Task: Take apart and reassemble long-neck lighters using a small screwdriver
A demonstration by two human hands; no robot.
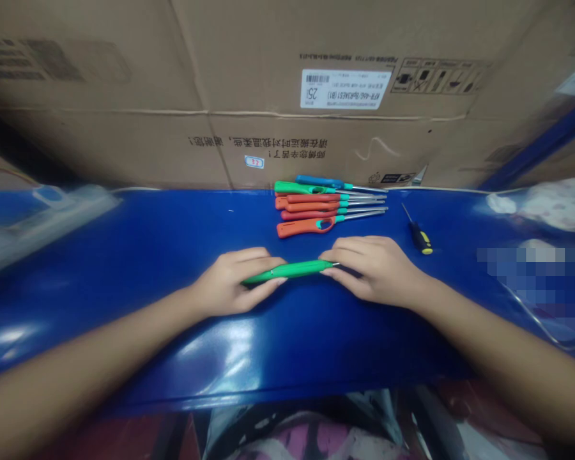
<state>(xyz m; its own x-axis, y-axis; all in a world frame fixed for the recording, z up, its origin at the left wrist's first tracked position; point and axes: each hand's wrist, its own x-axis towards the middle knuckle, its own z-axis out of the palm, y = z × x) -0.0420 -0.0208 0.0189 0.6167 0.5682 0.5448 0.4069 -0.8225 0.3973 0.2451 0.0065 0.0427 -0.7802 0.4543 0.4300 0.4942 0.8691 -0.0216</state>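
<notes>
The left hand (242, 279) is curled around one end of the green lighter (294, 269), thumb below and fingers above; the right hand (371, 268) pinches its other end between thumb and fingertips, beside a short metal tip. The lighter lies level above the middle of the blue bench (163, 255), nearer the far edge than the pile of long-necked lighters (311, 207) would suggest (that pile, blue, green, red and orange, sits right at the far edge). A black-and-yellow screwdriver (420, 238) lies right of the pile.

Along the far edge stands a cardboard carton (148, 76), its printing upside down; only its outer face shows, so its contents are hidden. The fingers cover both ends of the green lighter. A translucent object (48, 214) at the bench's far left corner is blurred, and pixelation hides part of the right end.
</notes>
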